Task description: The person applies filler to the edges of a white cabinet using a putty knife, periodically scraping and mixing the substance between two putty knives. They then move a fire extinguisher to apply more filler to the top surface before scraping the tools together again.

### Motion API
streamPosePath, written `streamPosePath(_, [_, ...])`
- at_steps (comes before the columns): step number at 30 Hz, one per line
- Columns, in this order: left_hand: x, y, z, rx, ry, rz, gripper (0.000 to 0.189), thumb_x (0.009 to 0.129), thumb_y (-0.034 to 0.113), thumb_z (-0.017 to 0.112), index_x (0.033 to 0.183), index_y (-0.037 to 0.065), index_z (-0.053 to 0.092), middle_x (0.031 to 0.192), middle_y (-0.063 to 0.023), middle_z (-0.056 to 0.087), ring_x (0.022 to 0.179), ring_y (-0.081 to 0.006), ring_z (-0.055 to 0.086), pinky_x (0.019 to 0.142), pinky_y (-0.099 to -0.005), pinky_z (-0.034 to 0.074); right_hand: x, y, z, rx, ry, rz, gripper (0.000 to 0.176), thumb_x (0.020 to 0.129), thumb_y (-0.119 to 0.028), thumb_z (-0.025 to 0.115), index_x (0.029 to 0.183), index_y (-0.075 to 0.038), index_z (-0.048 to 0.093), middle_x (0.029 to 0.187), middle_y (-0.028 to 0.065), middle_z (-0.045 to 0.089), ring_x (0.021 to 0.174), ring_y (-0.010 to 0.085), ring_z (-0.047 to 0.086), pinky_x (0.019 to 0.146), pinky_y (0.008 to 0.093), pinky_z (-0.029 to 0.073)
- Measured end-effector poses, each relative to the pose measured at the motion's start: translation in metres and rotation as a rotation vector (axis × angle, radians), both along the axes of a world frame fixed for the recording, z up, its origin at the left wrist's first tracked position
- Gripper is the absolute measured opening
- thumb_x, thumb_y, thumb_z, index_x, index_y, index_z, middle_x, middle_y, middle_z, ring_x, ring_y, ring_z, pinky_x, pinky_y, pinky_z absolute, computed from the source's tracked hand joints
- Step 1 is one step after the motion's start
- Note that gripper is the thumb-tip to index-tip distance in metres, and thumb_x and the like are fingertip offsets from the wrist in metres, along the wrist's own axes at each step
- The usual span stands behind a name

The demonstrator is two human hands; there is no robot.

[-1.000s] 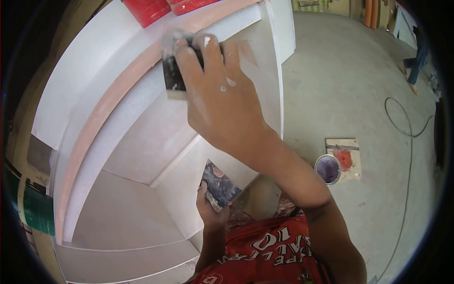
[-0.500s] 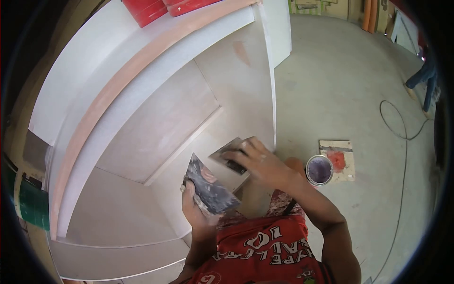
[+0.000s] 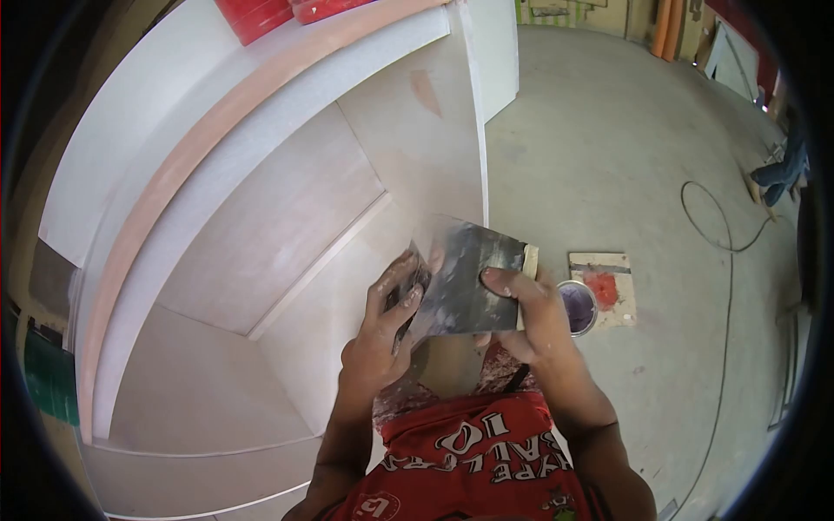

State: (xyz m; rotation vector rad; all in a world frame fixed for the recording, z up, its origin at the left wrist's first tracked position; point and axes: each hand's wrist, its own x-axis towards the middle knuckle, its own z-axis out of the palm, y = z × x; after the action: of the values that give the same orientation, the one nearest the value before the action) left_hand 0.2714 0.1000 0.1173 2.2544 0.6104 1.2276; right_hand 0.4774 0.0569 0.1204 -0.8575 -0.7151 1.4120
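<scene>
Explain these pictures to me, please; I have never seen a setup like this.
There is no robot here: a person works bare-handed. Every picture is taken from one camera worn on the person's head, looking forward and down, so the person's red shirt shows at the bottom.

The right hand holds a wide, dark, smeared blade, its thumb on top. The left hand grips a second blade, seen nearly edge-on. Blur hides whether the blades touch.

To the left is a pale curved structure, with red containers at its top. On the floor are an open can of purplish material, a board with a red patch, and a cable. Another person's leg shows at the right.
</scene>
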Motion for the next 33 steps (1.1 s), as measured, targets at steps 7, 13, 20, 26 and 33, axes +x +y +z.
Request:
streamPosePath(7, [-0.006, -0.013, -0.027, -1.304, -0.864, -0.434, 0.041, 0.097, 0.02, 0.055, 0.136, 0.01, 0.048, 0.124, -0.0161, 0.06, 0.112, -0.0297, 0.065, 0.083, -0.042, 0.06, 0.012, 0.01, 0.014, 0.279, -0.148, -0.229, 0.034, 0.081, 0.0, 0.063, 0.115, 0.001, 0.06, 0.106, 0.0103, 0.063, 0.096, 0.0247, 0.064, 0.085, 0.0329, 0.051])
streamPosePath(13, [0.02, -0.017, -0.022, -1.354, -1.129, -0.125, 0.039, 0.097, 0.036, 0.052, 0.122, 0.006, 0.054, 0.101, -0.0086, 0.069, 0.067, -0.0205, 0.071, 0.041, -0.0316, 0.055, -0.02, 0.023, -0.024, 0.994, -0.938, -0.209, 0.059, 0.064, 0.013, 0.061, 0.12, -0.006, 0.058, 0.117, 0.0186, 0.053, 0.112, 0.0391, 0.053, 0.095, 0.0445, 0.046])
streamPosePath(20, [0.006, -0.008, -0.046, -1.146, -1.053, -0.218, 0.043, 0.097, 0.022, 0.047, 0.135, 0.002, 0.045, 0.119, -0.0123, 0.061, 0.106, -0.0254, 0.064, 0.086, -0.0447, 0.056, 0.015, 0.032, -0.04, 0.38, -0.403, -0.409, 0.052, 0.083, 0.006, 0.057, 0.133, -0.003, 0.046, 0.123, 0.0148, 0.055, 0.114, 0.0274, 0.056, 0.097, 0.0372, 0.046])
streamPosePath(26, [0.019, 0.01, -0.038, -0.592, -0.722, -0.042, 0.05, 0.098, 0.009, 0.049, 0.146, -0.001, 0.035, 0.136, -0.0183, 0.052, 0.128, -0.0344, 0.052, 0.108, -0.046, 0.04, -0.02, 0.005, 0.019, -0.055, 0.211, -0.26, 0.035, 0.088, -0.009, 0.058, 0.118, 0.008, 0.053, 0.089, 0.0159, 0.065, 0.062, 0.0263, 0.067, 0.047, 0.0352, 0.056])
streamPosePath(33, [-0.001, 0.011, -0.045, -0.021, -0.132, 0.174, 0.056, 0.083, -0.008, 0.043, 0.137, 0.004, 0.053, 0.141, -0.0244, 0.045, 0.136, -0.042, 0.041, 0.112, -0.0485, 0.036, -0.009, -0.005, 0.027, -0.1, 0.224, -0.027, 0.035, 0.089, -0.007, 0.062, 0.121, 0.007, 0.055, 0.101, 0.0136, 0.065, 0.079, 0.024, 0.067, 0.056, 0.0351, 0.059])
